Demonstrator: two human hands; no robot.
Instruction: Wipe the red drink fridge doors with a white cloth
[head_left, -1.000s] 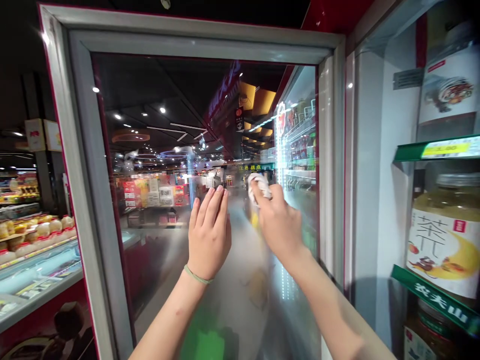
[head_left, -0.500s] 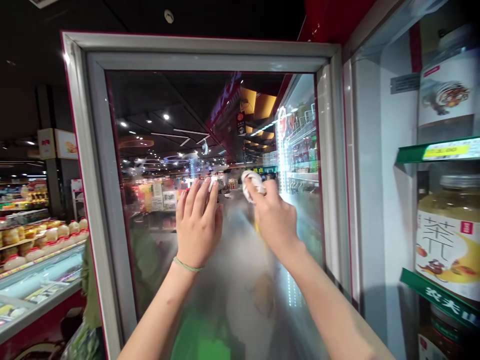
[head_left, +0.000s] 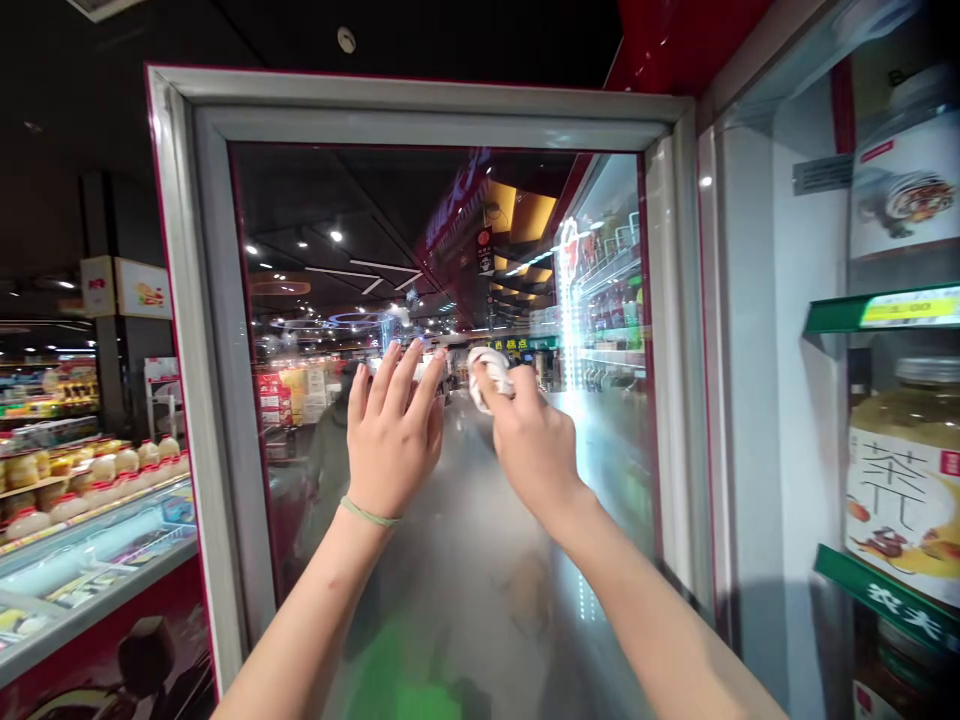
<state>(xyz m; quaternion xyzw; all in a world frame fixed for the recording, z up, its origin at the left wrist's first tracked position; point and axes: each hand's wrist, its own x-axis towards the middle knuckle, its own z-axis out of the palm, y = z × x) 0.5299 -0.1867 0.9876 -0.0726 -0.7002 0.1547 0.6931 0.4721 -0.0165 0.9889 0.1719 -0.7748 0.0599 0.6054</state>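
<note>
An open glass cooler door (head_left: 315, 250) in a grey metal frame stands in front of me, its lower pane fogged. My left hand (head_left: 390, 430) lies flat against the glass with fingers stretched out, a green band on the wrist. My right hand (head_left: 529, 440) is closed on a crumpled white cloth (head_left: 487, 372) and presses it to the glass just right of the left hand, at about mid-height of the pane.
The cooler interior on the right holds large tea bottles (head_left: 904, 480) on green-edged shelves (head_left: 877, 310). A chest freezer (head_left: 82, 570) with packaged goods stands at the left. A person in dark clothes (head_left: 330, 450) shows through the glass.
Both hands have shifted slightly left and up on the glass, the right one dragging the cloth. The view has panned, so the door frame sits further right. A figure now shows behind the pane.
</note>
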